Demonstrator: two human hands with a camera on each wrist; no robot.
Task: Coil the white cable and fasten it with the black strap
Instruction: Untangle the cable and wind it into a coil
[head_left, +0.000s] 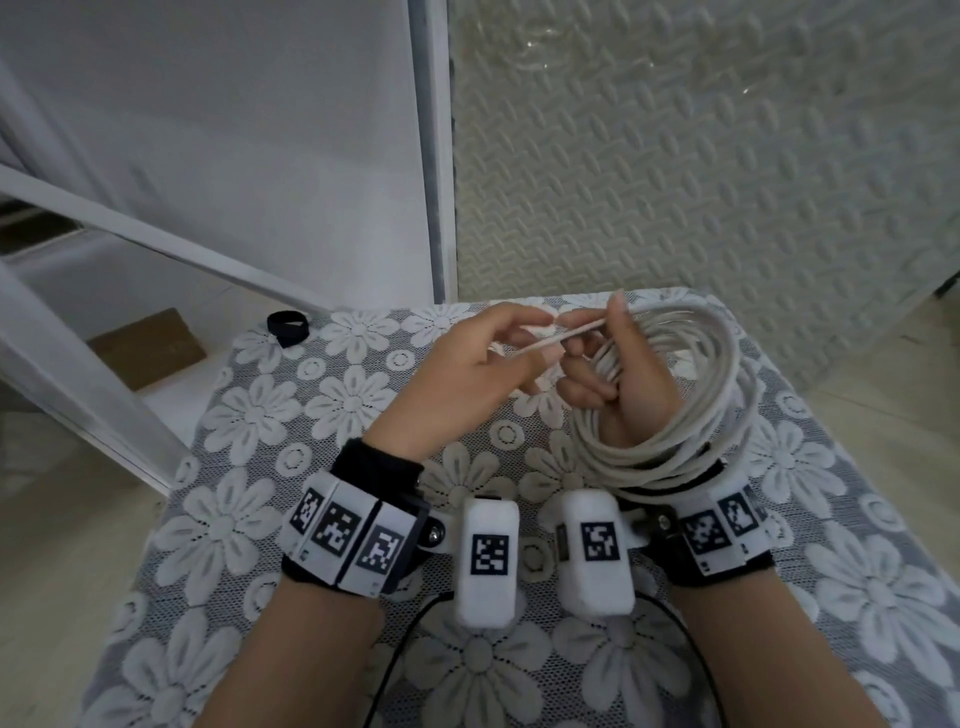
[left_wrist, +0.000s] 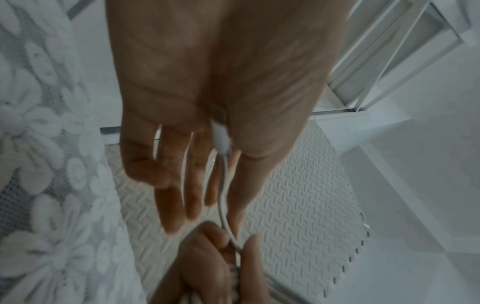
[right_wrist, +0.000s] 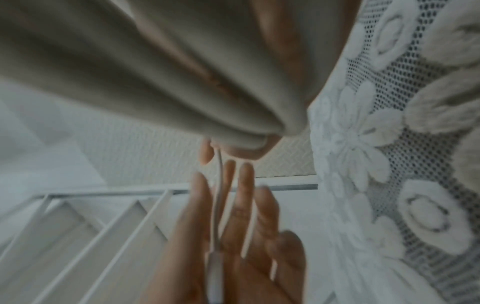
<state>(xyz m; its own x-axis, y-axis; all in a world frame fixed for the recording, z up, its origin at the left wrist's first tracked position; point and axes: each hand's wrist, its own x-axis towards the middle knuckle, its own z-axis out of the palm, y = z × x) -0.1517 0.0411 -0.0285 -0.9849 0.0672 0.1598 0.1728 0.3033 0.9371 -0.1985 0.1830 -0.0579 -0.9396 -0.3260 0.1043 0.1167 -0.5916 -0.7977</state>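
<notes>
Cable (head_left: 670, 395): white, wound in several loops round the right hand (head_left: 618, 384) and wrist, held above the worktop (head_left: 291, 519).
Right hand: fingers curled through the loops, gripping the coil; thumb upright against the strand.
Left hand (head_left: 467, 374): pinches the free end between thumb and forefinger, the other fingers loosely extended; the plug (left_wrist: 221, 137) lies by the thumb in the wrist view.
Free strand: runs straight between the two hands.
Strap (head_left: 287, 326): black, apparently looped, lying on the worktop's far left corner, well apart from both hands.
Worktop: covered with a flowered lace cloth (head_left: 218, 525).
</notes>
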